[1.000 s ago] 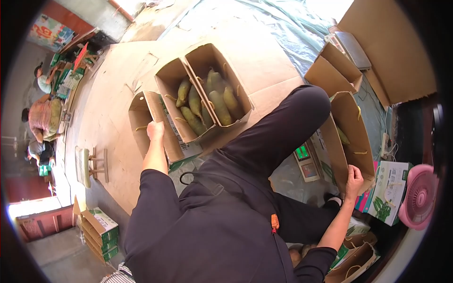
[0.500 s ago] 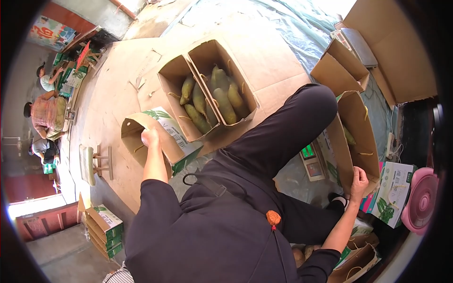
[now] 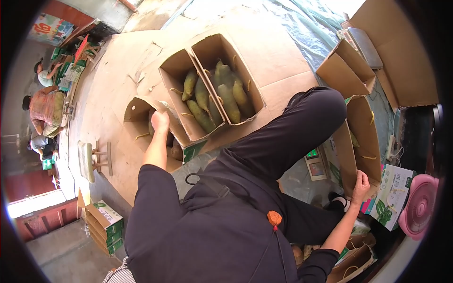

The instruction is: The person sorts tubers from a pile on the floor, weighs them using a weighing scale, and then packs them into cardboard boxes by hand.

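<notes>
My left hand point(image 3: 160, 121) is closed on the upper edge of an open cardboard carton point(image 3: 138, 113). Brown, rounded produce point(image 3: 176, 150) shows inside it, partly hidden by my forearm. That carton stands beside two open cartons point(image 3: 165, 70) filled with long green, gourd-like produce point(image 3: 229, 103). On the other side, my right hand point(image 3: 361, 186) pinches the near rim of a tall open carton point(image 3: 367, 137). A piece of green produce point(image 3: 354, 138) is partly visible inside, and a yellow cord handle hangs at its wall.
A scale with a lit green display point(image 3: 312, 153) sits beside the right carton. Nearby are a pink round stool point(image 3: 419, 205), a printed carton point(image 3: 391, 193) and an empty box point(image 3: 347, 68). A wooden stool point(image 3: 101, 160) and stacked cartons point(image 3: 104, 226) are left; several people point(image 3: 46, 111) work beyond.
The left carton has swung from tilted to more upright, against the filled cartons, bringing its contents into view. My left hand moved right and up with it. My right hand keeps its hold.
</notes>
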Demonstrator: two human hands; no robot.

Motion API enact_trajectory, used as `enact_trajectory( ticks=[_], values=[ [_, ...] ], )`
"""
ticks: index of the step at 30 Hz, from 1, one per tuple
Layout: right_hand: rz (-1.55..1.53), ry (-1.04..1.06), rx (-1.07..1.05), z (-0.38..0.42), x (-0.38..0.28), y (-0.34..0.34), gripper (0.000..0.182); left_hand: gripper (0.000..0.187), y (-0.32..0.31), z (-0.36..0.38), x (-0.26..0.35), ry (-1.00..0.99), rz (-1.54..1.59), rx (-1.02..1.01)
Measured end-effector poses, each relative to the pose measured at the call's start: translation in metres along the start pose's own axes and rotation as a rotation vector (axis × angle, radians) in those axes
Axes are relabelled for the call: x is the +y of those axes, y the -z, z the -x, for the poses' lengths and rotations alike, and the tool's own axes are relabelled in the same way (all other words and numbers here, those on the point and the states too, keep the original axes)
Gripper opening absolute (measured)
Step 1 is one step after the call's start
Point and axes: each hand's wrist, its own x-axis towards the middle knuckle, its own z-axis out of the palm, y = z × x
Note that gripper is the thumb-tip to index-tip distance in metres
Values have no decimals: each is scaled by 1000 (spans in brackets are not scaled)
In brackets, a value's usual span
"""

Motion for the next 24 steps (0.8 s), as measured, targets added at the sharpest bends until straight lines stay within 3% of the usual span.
enact_trajectory(
  ticks=[3, 7, 9, 10, 11, 12, 15, 16, 17, 19, 24],
  values=[
    [17, 14, 6, -3, 4, 2, 21, 34, -7, 23, -11, 53, 314, -78],
    [3, 12, 4, -4, 6, 2, 21, 41, 11, 108, -1, -245, 528, -247],
    [1, 11, 4, -4, 6, 3, 21, 44, 38, 153, 11, -257, 434, -380],
    [5, 13, -8, -4, 4, 3, 22, 47, 15, 160, -27, -408, 271, -295],
    [4, 15, -7, -4, 1, 3, 22, 52, 29, 177, -30, -370, 134, -380],
    [-4, 4, -11, -2, -2, 2, 21, 48, 41, 188, -31, -373, 41, -484],
    [4, -2, -4, -2, -5, 1, 21, 39, 33, 181, -65, -472, -148, -500],
    [19, 3, -6, -1, -5, 1, 21, 25, 32, 184, -73, -586, -67, -284],
    [15, 6, 0, -2, -5, 1, 21, 25, 29, 181, -77, -591, -65, -278],
    [-5, -18, -10, 0, -6, 1, 21, 20, 32, 177, -78, -439, -297, -567],
    [14, -6, -19, 2, -13, 1, 22, 14, 35, 163, -96, -582, -311, -477]
  ],
)
